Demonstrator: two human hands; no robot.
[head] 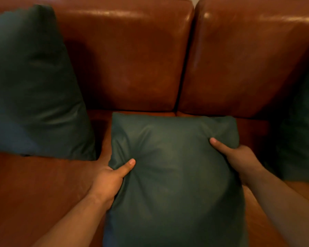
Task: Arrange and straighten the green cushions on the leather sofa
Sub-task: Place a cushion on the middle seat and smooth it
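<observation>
A green cushion (175, 175) lies in the middle of the brown leather sofa (132, 59), over the seat near the gap between the two back cushions. My left hand (111, 179) grips its left edge, thumb on top and fingers hidden underneath. My right hand (239, 157) grips its right edge the same way. A second green cushion (34, 90) leans upright against the sofa back at the left. A third green cushion (300, 132) stands at the right edge of the view, partly cut off and in shadow.
The seat (39, 189) shows bare leather at the lower left, in front of the left cushion. A dark seam (184, 68) runs between the two back cushions.
</observation>
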